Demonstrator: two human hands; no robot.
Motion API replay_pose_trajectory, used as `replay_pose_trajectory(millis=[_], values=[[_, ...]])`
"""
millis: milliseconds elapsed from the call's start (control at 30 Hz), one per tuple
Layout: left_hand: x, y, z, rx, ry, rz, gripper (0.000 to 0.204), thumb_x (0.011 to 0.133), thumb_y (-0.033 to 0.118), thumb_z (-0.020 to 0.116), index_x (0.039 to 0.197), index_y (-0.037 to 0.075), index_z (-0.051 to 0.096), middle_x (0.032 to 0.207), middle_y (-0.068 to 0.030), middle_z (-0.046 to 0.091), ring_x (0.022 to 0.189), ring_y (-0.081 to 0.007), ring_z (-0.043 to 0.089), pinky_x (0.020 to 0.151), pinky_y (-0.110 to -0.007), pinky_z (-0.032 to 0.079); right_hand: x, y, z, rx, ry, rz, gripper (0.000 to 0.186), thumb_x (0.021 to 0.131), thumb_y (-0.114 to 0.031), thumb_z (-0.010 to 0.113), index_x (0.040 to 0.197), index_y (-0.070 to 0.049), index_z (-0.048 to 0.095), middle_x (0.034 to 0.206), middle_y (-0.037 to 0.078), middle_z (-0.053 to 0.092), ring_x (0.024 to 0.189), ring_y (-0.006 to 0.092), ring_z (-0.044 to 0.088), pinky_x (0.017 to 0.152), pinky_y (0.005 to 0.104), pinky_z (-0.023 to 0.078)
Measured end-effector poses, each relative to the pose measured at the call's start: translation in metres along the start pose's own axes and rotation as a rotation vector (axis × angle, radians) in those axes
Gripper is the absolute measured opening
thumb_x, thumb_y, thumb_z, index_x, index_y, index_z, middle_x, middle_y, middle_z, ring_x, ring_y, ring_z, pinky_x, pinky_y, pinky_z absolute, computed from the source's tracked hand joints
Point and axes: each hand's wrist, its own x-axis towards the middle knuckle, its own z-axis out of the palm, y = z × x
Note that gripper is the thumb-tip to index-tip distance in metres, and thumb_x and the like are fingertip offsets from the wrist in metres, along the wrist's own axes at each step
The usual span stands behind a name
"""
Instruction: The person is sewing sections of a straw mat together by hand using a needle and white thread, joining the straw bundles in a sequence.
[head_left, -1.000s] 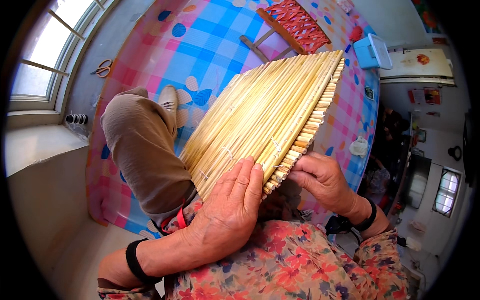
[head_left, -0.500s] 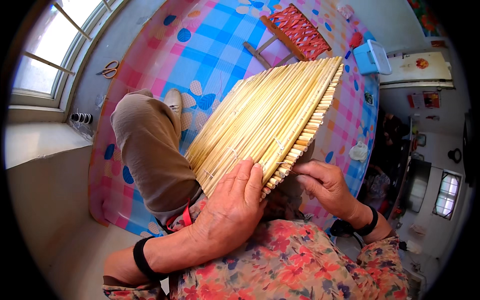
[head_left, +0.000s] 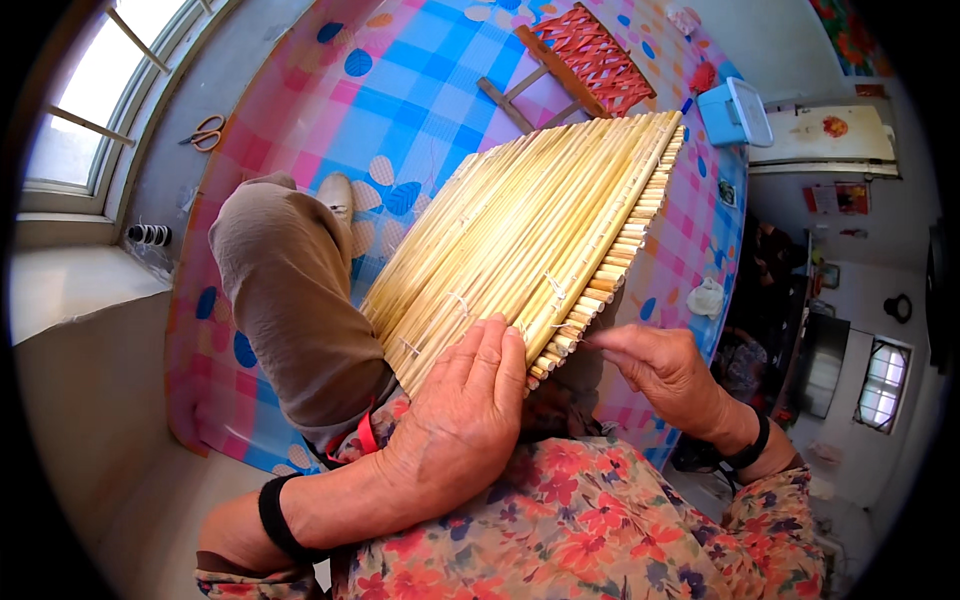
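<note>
A folded mat of pale reed sticks (head_left: 520,230), tied with small white cords along its near side, lies tilted across my lap. The fingers of my left hand (head_left: 465,400) lie flat on its near edge; the thumb is hidden. Just right of the stacked stick ends, my right hand (head_left: 660,370) is closed in a pinch on something too small to make out. My bent trouser leg (head_left: 280,280) and shoe are left of the mat.
Under me is a checked plastic sheet (head_left: 250,140). Beyond the mat stands a red-strapped wooden seat (head_left: 600,65). Scissors (head_left: 205,135) and dark spools (head_left: 148,235) rest by the window at left. A blue box (head_left: 730,110) and dim figures (head_left: 770,255) are at right.
My right hand has drawn back from the mat's edge toward the right and slightly down, still pinched. My left hand keeps its place on the mat.
</note>
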Motion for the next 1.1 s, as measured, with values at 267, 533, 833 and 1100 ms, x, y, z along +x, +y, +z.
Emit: replay_pose_trajectory(millis=[267, 533, 833, 1100], values=[[-0.002, -0.005, -0.003, -0.003, -0.008, 0.018, 0.047, 0.084, 0.008, 0.055, 0.121, -0.02, 0.046, 0.121, -0.0359, 0.054, 0.112, -0.0445, 0.057, 0.096, -0.047, 0.047, 0.012, 0.003, -0.002, -0.061, -0.055, -0.086, 0.017, 0.091, -0.001, 0.061, 0.108, -0.002, 0.066, 0.088, 0.015, 0.068, 0.073, 0.0243, 0.068, 0.062, 0.0313, 0.051], [-0.002, -0.008, -0.004, 0.024, -0.016, 0.021, 0.047, 0.084, 0.01, 0.054, 0.12, -0.02, 0.049, 0.12, -0.0356, 0.056, 0.112, -0.0438, 0.059, 0.096, -0.046, 0.048, 0.017, 0.011, 0.001, -0.02, -0.09, -0.1, 0.02, 0.091, 0.002, 0.059, 0.109, -0.001, 0.066, 0.087, 0.015, 0.067, 0.075, 0.0248, 0.068, 0.062, 0.0304, 0.052], [0.001, -0.01, -0.005, 0.029, -0.034, 0.026, 0.047, 0.085, 0.011, 0.053, 0.12, -0.02, 0.05, 0.119, -0.0354, 0.056, 0.111, -0.043, 0.059, 0.094, -0.046, 0.049, 0.022, 0.013, 0.002, 0.001, -0.081, -0.134, 0.018, 0.09, 0.002, 0.061, 0.107, 0.0, 0.065, 0.086, 0.016, 0.067, 0.077, 0.0287, 0.068, 0.062, 0.0327, 0.051], [0.0, -0.011, -0.002, 0.023, -0.052, 0.03, 0.046, 0.084, 0.01, 0.055, 0.12, -0.019, 0.05, 0.119, -0.0349, 0.057, 0.111, -0.0428, 0.06, 0.094, -0.047, 0.05, 0.028, 0.017, 0.014, 0.023, -0.062, -0.127, 0.012, 0.088, 0.0, 0.064, 0.101, -0.001, 0.065, 0.077, 0.018, 0.063, 0.07, 0.0345, 0.064, 0.059, 0.0359, 0.049]])
